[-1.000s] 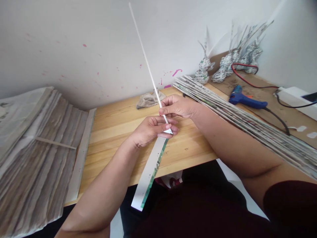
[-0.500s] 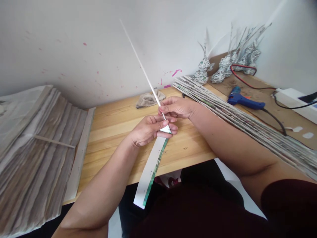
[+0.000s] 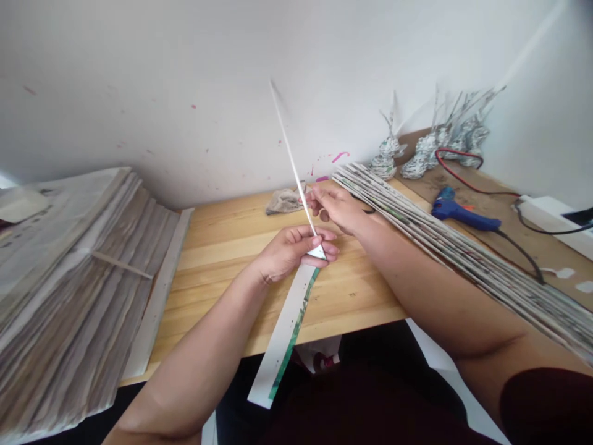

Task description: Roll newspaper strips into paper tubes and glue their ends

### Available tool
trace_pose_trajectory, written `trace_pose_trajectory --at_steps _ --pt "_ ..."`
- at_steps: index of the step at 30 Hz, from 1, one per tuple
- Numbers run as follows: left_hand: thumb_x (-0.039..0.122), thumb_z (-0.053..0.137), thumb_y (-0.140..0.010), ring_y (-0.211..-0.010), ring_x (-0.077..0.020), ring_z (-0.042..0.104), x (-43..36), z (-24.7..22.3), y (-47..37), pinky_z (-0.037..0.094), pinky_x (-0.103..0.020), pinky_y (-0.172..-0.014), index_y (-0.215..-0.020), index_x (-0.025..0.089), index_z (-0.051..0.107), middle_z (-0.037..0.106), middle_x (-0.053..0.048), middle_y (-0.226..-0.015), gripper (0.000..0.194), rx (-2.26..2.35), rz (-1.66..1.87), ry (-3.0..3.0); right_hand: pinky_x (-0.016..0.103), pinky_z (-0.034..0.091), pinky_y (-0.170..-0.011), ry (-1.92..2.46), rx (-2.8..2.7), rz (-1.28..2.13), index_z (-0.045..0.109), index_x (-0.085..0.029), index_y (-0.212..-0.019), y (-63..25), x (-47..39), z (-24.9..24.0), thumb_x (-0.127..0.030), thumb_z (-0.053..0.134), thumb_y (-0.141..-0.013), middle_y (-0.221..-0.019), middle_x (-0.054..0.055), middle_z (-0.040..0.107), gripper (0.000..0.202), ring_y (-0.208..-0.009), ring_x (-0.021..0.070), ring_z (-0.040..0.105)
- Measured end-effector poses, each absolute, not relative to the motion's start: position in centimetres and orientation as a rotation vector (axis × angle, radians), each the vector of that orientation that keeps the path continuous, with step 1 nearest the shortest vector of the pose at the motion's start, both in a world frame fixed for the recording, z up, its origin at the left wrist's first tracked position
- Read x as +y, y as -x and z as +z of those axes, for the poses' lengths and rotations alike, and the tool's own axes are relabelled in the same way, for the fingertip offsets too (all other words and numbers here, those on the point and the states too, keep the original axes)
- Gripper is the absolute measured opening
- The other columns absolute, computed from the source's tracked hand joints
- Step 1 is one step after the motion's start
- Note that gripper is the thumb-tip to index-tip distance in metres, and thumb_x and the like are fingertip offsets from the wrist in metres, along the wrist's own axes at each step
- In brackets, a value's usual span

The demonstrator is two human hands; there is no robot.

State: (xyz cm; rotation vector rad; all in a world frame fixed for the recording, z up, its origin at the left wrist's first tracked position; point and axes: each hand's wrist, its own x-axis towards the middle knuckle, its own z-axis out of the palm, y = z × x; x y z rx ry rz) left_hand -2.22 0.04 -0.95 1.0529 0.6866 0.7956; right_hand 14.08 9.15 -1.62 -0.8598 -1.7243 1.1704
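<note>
My left hand [image 3: 296, 248] is closed on a strip of paper [image 3: 290, 330], white with a green printed edge. The strip's upper end wraps at a slant around a thin white paper tube [image 3: 291, 157], which rises from my fingers toward the wall. The strip's loose end hangs down past the table's front edge. My right hand [image 3: 336, 207] is just right of the tube, fingers loosely bent and apart, a fingertip at or very near the tube. Whether it touches is hard to tell.
A tall stack of folded newspaper strips [image 3: 92, 296] fills the left side. Rolled newspaper tubes [image 3: 435, 241] lie on the right, beside a blue glue gun [image 3: 466, 210]. Woven paper figures [image 3: 386, 157] stand by the wall, near a crumpled cloth [image 3: 282, 201].
My right hand has loosened from the tube and shifted up slightly. The tube stands more upright. My left hand keeps its hold. The whole view has shifted a little.
</note>
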Motion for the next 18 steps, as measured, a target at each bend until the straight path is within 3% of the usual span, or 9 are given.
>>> trace_pose_trajectory --at_steps 4,7,9,13,15,18 --pt "0.031 0.071 -0.086 -0.089 -0.0210 0.072 0.3 -1.1 2.4 0.059 -0.036 -0.080 -0.107 0.013 0.069 0.074 -0.012 -0.094 0.028 0.662 0.834 -1.075 0.031 0.045 -0.085 1.146 -2.099 0.539 0.070 -0.014 -0.113 -13.1 10.3 -2.4 -0.038 0.053 -0.094 -0.098 0.010 0.068 0.035 -0.092 0.0205 0.060" --pt "0.032 0.070 -0.086 -0.090 -0.0209 0.072 0.4 -1.2 2.6 0.059 -0.036 -0.081 -0.109 0.013 0.069 0.074 -0.012 -0.096 0.029 0.647 0.832 -1.106 0.039 0.042 -0.094 1.337 -2.256 0.308 0.060 -0.012 -0.131 -11.8 11.1 -2.6 -0.036 0.058 -0.091 -0.114 0.018 0.065 0.047 -0.107 0.0287 0.057" --pt "0.032 0.070 -0.086 -0.092 -0.0216 0.072 0.5 -1.3 2.7 0.058 -0.036 -0.081 -0.111 0.014 0.069 0.074 -0.013 -0.098 0.031 0.645 0.833 -1.114 0.041 0.042 -0.092 1.425 -2.252 0.283 0.065 -0.011 -0.124 -11.1 11.7 -2.6 -0.034 0.057 -0.091 -0.116 0.021 0.064 0.041 -0.109 0.0321 0.056" --pt "0.032 0.071 -0.085 -0.091 -0.0232 0.073 0.6 -1.2 2.8 0.059 -0.034 -0.079 -0.111 0.014 0.069 0.074 -0.014 -0.097 0.032 0.619 0.860 -1.090 0.037 0.045 -0.083 1.537 -2.158 0.366 0.076 -0.014 -0.089 -10.7 12.8 -2.7 -0.031 0.052 -0.093 -0.099 0.017 0.070 0.030 -0.093 0.0281 0.063" --pt "0.031 0.072 -0.085 -0.090 -0.0233 0.073 0.7 -1.1 2.9 0.059 -0.033 -0.077 -0.110 0.014 0.069 0.074 -0.013 -0.096 0.030 0.608 0.870 -1.067 0.036 0.046 -0.081 1.575 -2.106 0.399 0.076 -0.015 -0.085 -10.9 12.9 -2.7 -0.036 0.058 -0.089 -0.094 0.015 0.071 0.028 -0.089 0.0276 0.064" --pt "0.029 0.072 -0.084 -0.089 -0.0236 0.074 0.8 -1.0 2.9 0.060 -0.033 -0.076 -0.109 0.014 0.068 0.075 -0.012 -0.096 0.029 0.608 0.871 -1.039 0.036 0.047 -0.084 1.527 -1.955 0.430 0.074 -0.014 -0.097 -11.4 12.4 -2.4 -0.044 0.071 -0.079 -0.099 0.014 0.071 0.035 -0.093 0.0269 0.063"
